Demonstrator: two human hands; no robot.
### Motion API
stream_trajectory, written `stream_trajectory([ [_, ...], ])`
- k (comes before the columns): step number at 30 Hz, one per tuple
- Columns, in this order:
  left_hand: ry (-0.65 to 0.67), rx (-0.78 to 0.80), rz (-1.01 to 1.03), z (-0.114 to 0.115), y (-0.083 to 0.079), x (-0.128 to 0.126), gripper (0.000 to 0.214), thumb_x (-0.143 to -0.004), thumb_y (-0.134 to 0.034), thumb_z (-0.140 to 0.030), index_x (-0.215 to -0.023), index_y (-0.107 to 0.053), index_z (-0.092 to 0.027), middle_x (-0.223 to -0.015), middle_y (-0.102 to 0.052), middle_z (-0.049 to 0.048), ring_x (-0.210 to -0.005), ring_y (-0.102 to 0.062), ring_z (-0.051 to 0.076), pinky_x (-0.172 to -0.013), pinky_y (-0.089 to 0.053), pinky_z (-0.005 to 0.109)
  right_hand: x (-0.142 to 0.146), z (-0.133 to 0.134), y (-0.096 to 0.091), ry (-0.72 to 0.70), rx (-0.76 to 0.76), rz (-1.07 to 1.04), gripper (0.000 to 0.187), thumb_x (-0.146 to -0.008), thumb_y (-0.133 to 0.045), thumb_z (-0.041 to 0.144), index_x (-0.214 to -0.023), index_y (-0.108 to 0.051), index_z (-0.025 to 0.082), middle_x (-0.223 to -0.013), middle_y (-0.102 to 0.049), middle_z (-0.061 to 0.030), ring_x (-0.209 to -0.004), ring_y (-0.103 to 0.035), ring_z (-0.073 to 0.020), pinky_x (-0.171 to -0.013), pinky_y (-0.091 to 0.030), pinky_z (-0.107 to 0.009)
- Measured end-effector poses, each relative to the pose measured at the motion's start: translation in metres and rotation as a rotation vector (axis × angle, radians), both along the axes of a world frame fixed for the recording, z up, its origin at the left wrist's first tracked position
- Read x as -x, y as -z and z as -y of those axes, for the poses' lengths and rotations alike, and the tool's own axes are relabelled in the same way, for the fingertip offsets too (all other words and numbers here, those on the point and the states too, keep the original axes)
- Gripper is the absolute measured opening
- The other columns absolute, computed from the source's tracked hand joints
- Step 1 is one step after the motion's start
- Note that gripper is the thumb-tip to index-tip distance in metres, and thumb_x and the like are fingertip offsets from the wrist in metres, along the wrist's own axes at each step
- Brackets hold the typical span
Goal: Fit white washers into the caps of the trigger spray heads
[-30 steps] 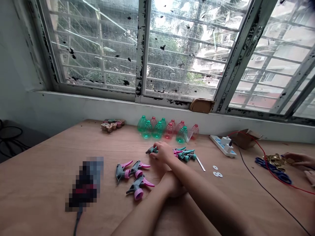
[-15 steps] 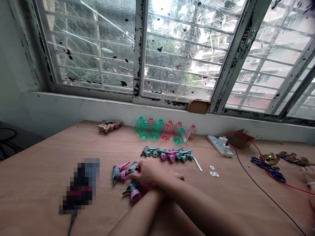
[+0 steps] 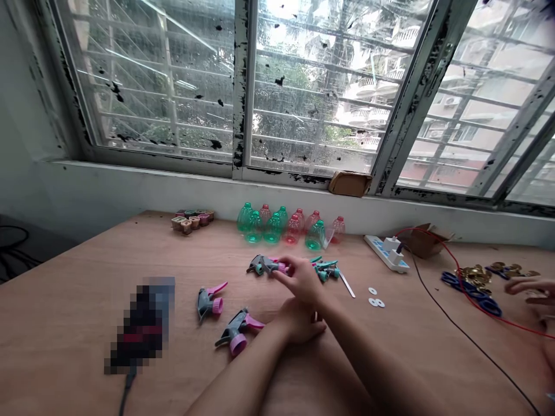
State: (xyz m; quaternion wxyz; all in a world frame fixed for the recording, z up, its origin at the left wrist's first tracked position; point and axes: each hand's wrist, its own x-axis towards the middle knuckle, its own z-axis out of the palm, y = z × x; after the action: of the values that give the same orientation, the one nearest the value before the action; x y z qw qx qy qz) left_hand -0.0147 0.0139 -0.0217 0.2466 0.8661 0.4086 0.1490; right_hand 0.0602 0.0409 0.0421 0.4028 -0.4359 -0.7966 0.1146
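Note:
My right hand (image 3: 301,280) reaches across my left arm, its thumb and fingers pinched on a grey-and-pink spray trigger head (image 3: 271,265). It is held at the row of trigger heads (image 3: 326,270) with teal and pink parts, partly covering it. Beneath my right wrist, my left hand (image 3: 299,320) rests low over the table with its fingers curled; whatever is in them is hidden. Two more grey-and-pink trigger heads lie left of my hands, one farther back (image 3: 209,303) and one closer (image 3: 236,332).
Green bottles (image 3: 272,229) and red bottles (image 3: 292,230) stand by the wall. A power strip (image 3: 385,254), white washers (image 3: 376,302) and a white strip (image 3: 347,285) lie rightward. Another person's hand (image 3: 531,289) is near blue-handled scissors (image 3: 472,294). A pixelated item (image 3: 141,326) lies left.
My right hand has lifted a grey-and-pink trigger head from among the loose ones and carried it back and right to the row. The other person's hand has moved leftward into view.

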Motion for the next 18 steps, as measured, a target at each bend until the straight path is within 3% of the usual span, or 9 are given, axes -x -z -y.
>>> stream_trajectory([
  [3, 0.021, -0.068, -0.032, 0.001, -0.007, 0.0, 0.014, -0.08, -0.062, -0.032, -0.086, -0.067, -0.021, -0.08, -0.067, 0.0005, -0.073, -0.061, 0.017, -0.065, -0.045, 0.027, -0.051, 0.009, 0.013, -0.017, -0.049, -0.087, 0.027, -0.079, -0.065, 0.035, -0.101, -0.066, 0.02, -0.075, -0.063, -0.0006, -0.057, -0.051, -0.0114, -0.056, -0.041, -0.022],
  [5, 0.04, -0.133, -0.018, 0.001, -0.01, -0.001, 0.012, -0.078, -0.06, -0.03, -0.083, -0.067, -0.022, -0.078, -0.068, 0.0004, -0.069, -0.06, 0.016, -0.058, -0.038, 0.024, -0.086, 0.015, 0.026, 0.028, -0.077, -0.099, 0.026, -0.08, -0.065, 0.036, -0.1, -0.066, 0.019, -0.081, -0.064, -0.0025, -0.058, -0.051, -0.0116, -0.057, -0.043, -0.024],
  [9, 0.079, -0.185, 0.063, 0.002, -0.011, -0.004, 0.013, -0.081, -0.057, -0.031, -0.08, -0.066, -0.021, -0.073, -0.068, -0.0003, -0.063, -0.056, 0.012, -0.055, -0.032, 0.022, -0.137, 0.021, 0.05, 0.134, -0.077, -0.1, 0.024, -0.081, -0.062, 0.035, -0.097, -0.066, 0.018, -0.071, -0.06, -0.0011, -0.055, -0.049, -0.012, -0.053, -0.041, -0.024],
  [14, -0.049, -0.233, 0.224, 0.001, -0.015, -0.003, 0.028, -0.087, -0.05, -0.039, -0.072, -0.062, -0.018, -0.062, -0.06, -0.0015, -0.056, -0.05, 0.011, -0.054, -0.031, 0.023, -0.142, 0.023, 0.054, 0.06, -0.008, -0.073, 0.026, -0.077, -0.064, 0.026, -0.101, -0.065, 0.02, -0.076, -0.063, -0.0014, -0.06, -0.053, -0.013, -0.056, -0.044, -0.025],
  [18, -0.178, -0.221, 0.348, 0.0, -0.019, -0.001, 0.023, -0.09, -0.045, -0.039, -0.093, -0.058, -0.02, -0.065, -0.058, -0.0022, -0.06, -0.053, 0.013, -0.056, -0.034, 0.023, -0.129, 0.023, 0.058, -0.072, 0.084, -0.156, 0.033, -0.073, -0.067, 0.026, -0.105, -0.061, 0.021, -0.084, -0.064, -0.0026, -0.068, -0.058, -0.014, -0.062, -0.049, -0.027],
])
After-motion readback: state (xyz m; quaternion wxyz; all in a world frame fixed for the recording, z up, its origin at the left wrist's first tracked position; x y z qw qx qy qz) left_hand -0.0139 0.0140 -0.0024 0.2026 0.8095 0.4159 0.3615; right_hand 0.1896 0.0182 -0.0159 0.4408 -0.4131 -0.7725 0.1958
